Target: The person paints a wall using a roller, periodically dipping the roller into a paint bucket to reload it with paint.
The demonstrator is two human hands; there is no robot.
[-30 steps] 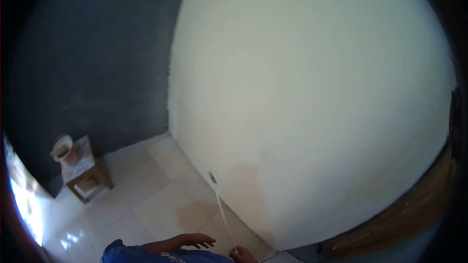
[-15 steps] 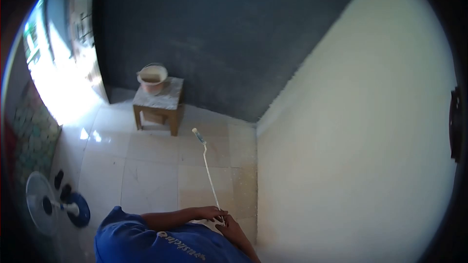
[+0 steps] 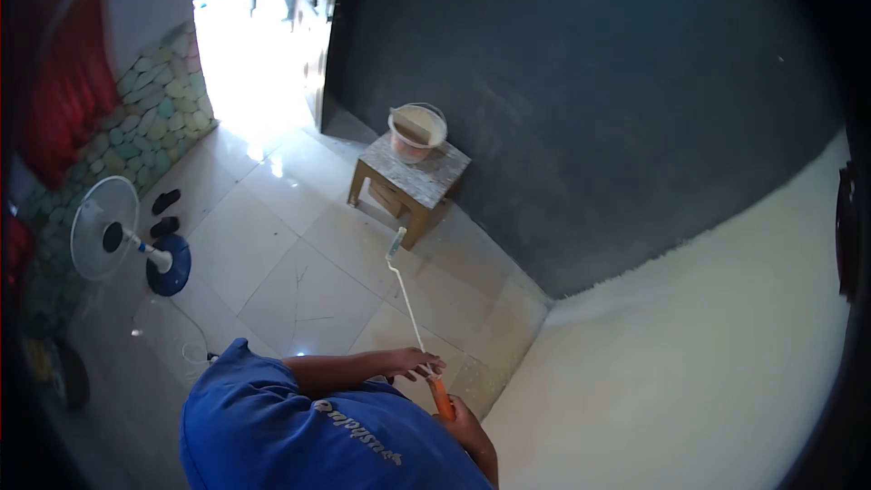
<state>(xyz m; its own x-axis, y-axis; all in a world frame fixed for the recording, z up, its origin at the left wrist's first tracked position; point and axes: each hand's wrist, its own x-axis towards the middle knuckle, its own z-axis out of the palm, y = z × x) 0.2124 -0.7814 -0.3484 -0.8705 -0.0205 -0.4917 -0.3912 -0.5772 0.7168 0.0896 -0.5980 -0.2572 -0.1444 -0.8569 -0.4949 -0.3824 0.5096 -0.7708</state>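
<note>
Dark grey, matt and faintly smudged, one wall (image 3: pixel 581 109) meets a pale wall (image 3: pixel 689 372) raggedly, beside a glossy, tiled floor (image 3: pixel 290 286). On it stand a mottled-topped stool (image 3: pixel 395 171) and a round-caged fan (image 3: pixel 107 227), the stool bearing a tapered bucket (image 3: pixel 411 152). The slender roller (image 3: pixel 407 302) extends over the floor, its head (image 3: pixel 396 243) near the stool, its orange handle (image 3: pixel 442 399) grasped in the right hand (image 3: pixel 468 426); the left hand (image 3: pixel 413 363) is at the rod (image 3: pixel 415 327), but I cannot tell whether it grips.

1. Open to you: tiled floor (image 3: pixel 290 277), centre-left.
2. In your way: stool (image 3: pixel 408 182) with bucket (image 3: pixel 413 151), upper centre, beyond your roller head (image 3: pixel 396 243).
3. Blocking you: dark wall (image 3: pixel 581 127), upper right; pale wall (image 3: pixel 671 354), lower right; fan (image 3: pixel 112 237), left.
</note>
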